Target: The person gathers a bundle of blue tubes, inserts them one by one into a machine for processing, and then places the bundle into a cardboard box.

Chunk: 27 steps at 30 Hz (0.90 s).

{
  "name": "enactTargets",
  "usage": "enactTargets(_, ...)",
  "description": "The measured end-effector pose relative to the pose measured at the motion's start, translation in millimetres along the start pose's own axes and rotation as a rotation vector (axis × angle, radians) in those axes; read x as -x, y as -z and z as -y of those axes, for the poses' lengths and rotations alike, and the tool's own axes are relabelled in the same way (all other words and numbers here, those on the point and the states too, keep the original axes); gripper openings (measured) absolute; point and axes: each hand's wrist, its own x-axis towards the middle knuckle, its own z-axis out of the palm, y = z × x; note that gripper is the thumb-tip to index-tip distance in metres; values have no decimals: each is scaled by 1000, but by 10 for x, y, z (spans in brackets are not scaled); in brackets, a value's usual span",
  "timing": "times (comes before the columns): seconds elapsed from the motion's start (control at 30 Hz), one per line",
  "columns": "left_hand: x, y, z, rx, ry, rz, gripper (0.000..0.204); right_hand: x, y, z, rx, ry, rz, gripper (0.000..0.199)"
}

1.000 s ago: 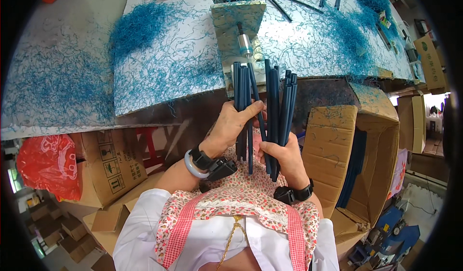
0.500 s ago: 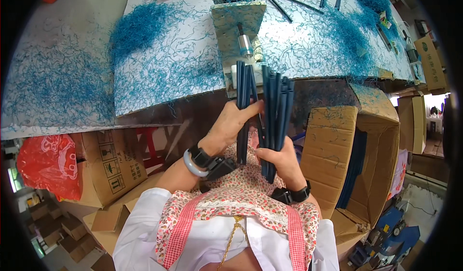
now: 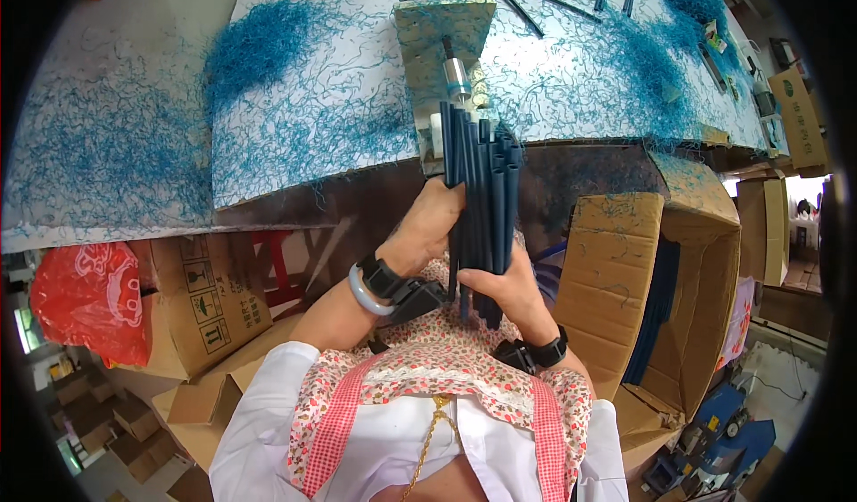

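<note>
A bundle of dark blue tubes (image 3: 486, 207) stands roughly upright between my hands, hollow ends toward the table. My left hand (image 3: 430, 221) closes around the bundle's left side, higher up. Lower on its right side, my right hand (image 3: 509, 286) grips the same bundle with the thumb across the front. Most fingers of both hands are hidden behind the tubes. Just beyond the tube tops is a small machine (image 3: 444, 20) with a metal spindle (image 3: 456, 75), covered in blue shavings.
Curly blue shavings (image 3: 268, 47) litter the white table (image 3: 375, 2). More dark tubes (image 3: 562, 0) lie at the far right of the machine. An open cardboard box (image 3: 616, 279) holding dark blue tubes stands at my right. A red plastic bag (image 3: 89, 301) rests on a carton (image 3: 210, 301) at left.
The two separate groups of tubes have come together into one bundle. My right hand has moved left, and my left hand slightly right and up.
</note>
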Motion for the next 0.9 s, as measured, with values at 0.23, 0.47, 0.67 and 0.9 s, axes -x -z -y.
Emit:
enactTargets(0.23, -72, 133, 6, -116, 7, -33, 26, -38, 13, 241, -298, -87, -11, 41)
enactTargets(0.47, 44, -20, -178, -112, 104, -110, 28, -67, 43, 134, -310, 33, -52, 49)
enactTargets(0.67, 25, -31, 45, 132, 16, 41, 29, 13, -55, -135, -22, 164, -76, 50)
enactTargets(0.9, 74, 104, 41, -205, 57, 20, 27, 130, 97, 39, -172, -51, -35, 41)
